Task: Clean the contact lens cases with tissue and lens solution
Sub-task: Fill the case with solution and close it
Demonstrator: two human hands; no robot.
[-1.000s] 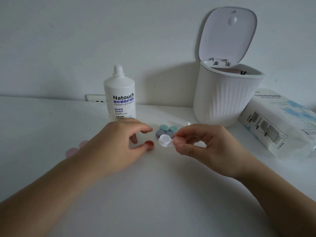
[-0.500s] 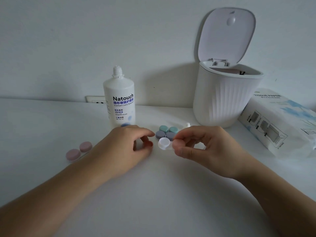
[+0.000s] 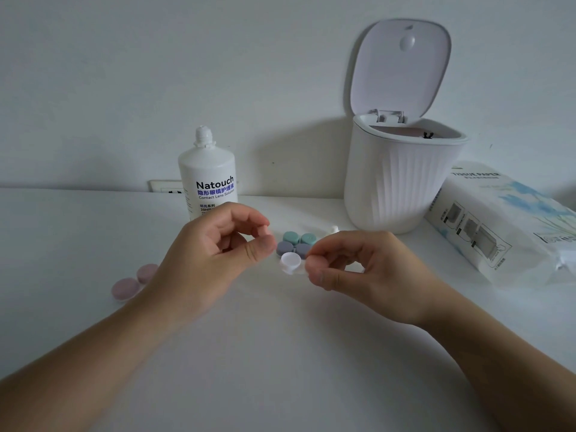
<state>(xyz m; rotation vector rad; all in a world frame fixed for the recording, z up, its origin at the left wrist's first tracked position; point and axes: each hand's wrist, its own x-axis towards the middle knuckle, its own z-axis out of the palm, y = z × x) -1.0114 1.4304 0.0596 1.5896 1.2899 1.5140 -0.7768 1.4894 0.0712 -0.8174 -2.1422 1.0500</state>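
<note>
One clear case point(image 3: 291, 262) is being pinched by the right hand point(image 3: 358, 266); the left hand point(image 3: 215, 247), at its nine o'clock, is curling on nothing visible, while three capped cases point(image 3: 296, 243) and the tissue pack point(image 3: 498, 226) are lying untouched.

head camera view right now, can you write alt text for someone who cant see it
A person's right hand pinches a white contact lens case above a white table, while the left hand, fingers curled, hovers beside it. Behind stand a lens solution bottle, teal and blue-grey cases, an open white bin and a tissue pack; a pink case lies left.
</note>
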